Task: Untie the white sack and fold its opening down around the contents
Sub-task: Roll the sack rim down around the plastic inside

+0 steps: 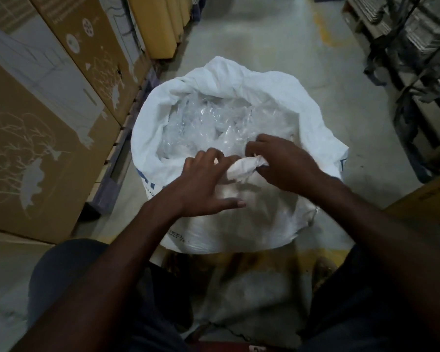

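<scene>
A large white woven sack (313,128) with blue print stands open on the concrete floor in front of me. Its mouth is spread wide and partly rolled outward, and clear crumpled plastic bags (208,125) fill the inside. At the near rim, a bunched roll of the sack's edge (244,167) sits between my hands. My right hand (287,166) pinches this roll from the right. My left hand (203,184) lies against the near rim with fingers curled on the fabric and thumb stretched out. A thin string (313,217) hangs at the sack's right side.
Tall cardboard boxes (48,123) on pallets line the left side, close to the sack. Yellow bundles (160,24) stand at the back. Dark metal shelving (417,72) runs along the right. A cardboard box corner (427,199) sits near right. My knees flank the sack's near side.
</scene>
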A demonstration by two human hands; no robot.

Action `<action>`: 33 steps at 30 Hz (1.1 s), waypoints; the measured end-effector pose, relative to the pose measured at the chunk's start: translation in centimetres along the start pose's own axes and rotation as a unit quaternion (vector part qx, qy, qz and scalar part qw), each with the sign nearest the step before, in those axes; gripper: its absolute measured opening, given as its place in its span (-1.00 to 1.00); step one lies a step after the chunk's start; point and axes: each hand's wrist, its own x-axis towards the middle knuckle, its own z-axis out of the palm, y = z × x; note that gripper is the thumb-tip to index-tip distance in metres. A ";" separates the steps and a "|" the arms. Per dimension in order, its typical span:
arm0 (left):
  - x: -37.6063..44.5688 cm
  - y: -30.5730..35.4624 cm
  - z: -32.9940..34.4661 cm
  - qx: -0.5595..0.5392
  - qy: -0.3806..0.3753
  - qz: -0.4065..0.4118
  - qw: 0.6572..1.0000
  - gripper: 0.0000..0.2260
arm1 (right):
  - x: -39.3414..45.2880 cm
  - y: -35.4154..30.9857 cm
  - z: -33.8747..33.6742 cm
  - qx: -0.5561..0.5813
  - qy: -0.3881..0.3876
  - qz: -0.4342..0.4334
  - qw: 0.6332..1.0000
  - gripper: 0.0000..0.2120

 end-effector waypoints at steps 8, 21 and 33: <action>0.9 -1.1 -0.9 0.063 0.119 -0.019 0.991 -0.76 | -1.2 -4.3 3.7 -0.103 0.089 -0.163 0.977 -0.69; -0.5 1.0 1.2 -0.030 -0.017 -0.065 0.997 -0.16 | -1.4 0.2 3.8 -0.152 0.114 -0.035 0.981 -0.60; -1.3 0.5 1.5 -0.001 0.083 -0.092 0.992 -0.70 | -2.9 -0.7 2.3 -0.044 -0.148 -0.081 0.985 -0.24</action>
